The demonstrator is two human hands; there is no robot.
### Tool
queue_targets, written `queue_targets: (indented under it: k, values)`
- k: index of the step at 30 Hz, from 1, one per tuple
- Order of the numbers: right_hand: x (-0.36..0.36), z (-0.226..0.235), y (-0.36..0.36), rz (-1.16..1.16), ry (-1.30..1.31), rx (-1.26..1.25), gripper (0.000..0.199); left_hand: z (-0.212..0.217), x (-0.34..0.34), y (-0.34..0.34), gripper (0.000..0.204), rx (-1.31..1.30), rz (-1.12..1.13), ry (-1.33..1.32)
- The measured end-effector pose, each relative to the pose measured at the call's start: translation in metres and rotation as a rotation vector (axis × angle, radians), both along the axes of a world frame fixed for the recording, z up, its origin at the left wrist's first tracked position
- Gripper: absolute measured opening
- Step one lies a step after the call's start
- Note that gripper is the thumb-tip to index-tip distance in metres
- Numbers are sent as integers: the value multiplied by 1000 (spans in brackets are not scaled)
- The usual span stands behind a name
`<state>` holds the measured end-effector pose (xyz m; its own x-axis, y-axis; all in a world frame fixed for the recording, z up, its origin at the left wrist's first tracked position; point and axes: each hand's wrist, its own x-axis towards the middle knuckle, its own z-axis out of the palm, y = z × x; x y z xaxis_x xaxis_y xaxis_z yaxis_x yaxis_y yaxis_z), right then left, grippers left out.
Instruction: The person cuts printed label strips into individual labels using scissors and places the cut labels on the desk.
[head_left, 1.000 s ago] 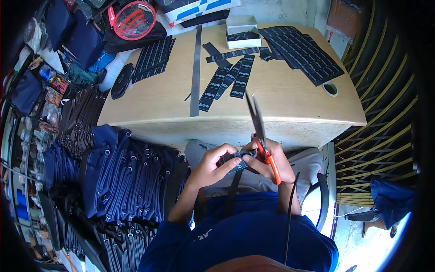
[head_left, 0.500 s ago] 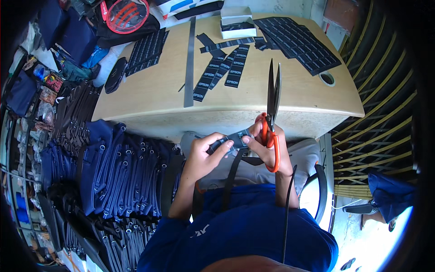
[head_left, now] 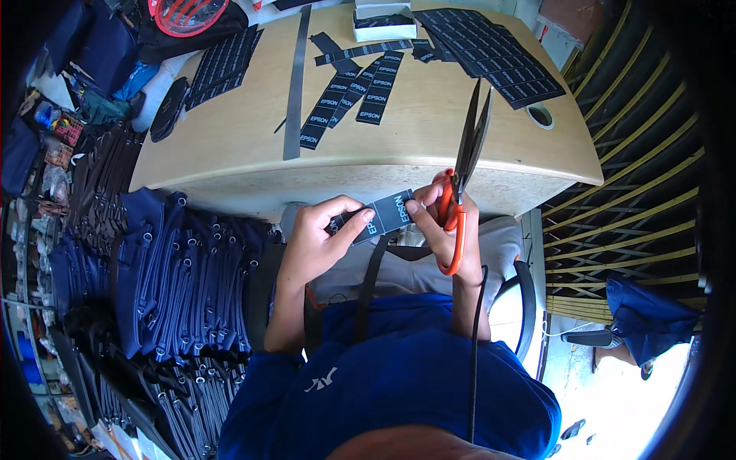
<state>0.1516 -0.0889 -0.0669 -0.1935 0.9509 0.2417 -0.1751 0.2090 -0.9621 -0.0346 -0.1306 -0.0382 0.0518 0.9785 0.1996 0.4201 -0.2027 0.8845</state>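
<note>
A short black label strip (head_left: 389,215) with pale printing is stretched between my two hands, above my lap and just before the table's front edge. My left hand (head_left: 316,239) pinches one end between thumb and fingers, covering part of it. At the other end, my right hand (head_left: 445,234) pinches the strip's corner with thumb and fingertips. That same hand also carries scissors (head_left: 471,142) with orange handles looped around its fingers. Their long dark blades point up and away over the table, slightly parted, with nothing between them.
On the table (head_left: 429,142) lie loose label strips (head_left: 379,96), a long metal ruler (head_left: 296,92), uncut label sheets (head_left: 494,57), a tape roll (head_left: 540,116) and a white box (head_left: 383,29). Blue straps with metal rings (head_left: 192,276) are stacked at left. A folding gate (head_left: 629,192) stands at right.
The strip has been turned and drawn out between my hands, so more of its printed face shows. The scissors tilt slightly more to the right. The whole view has shifted a little.
</note>
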Motion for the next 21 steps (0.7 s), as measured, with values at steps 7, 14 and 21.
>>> queue_targets:
  k: [7, 14, 21]
  values:
    - [23, -24, -14, 213, -50, 116, 43, 2, 2, 16, 14, 146, 207, -133]
    - [41, -68, -63, 367, -268, -92, 74, 6, 3, 35, 14, 131, 165, -145]
    - [38, -57, -49, 472, -285, -143, 77, -5, 13, 48, 15, 188, 40, -69]
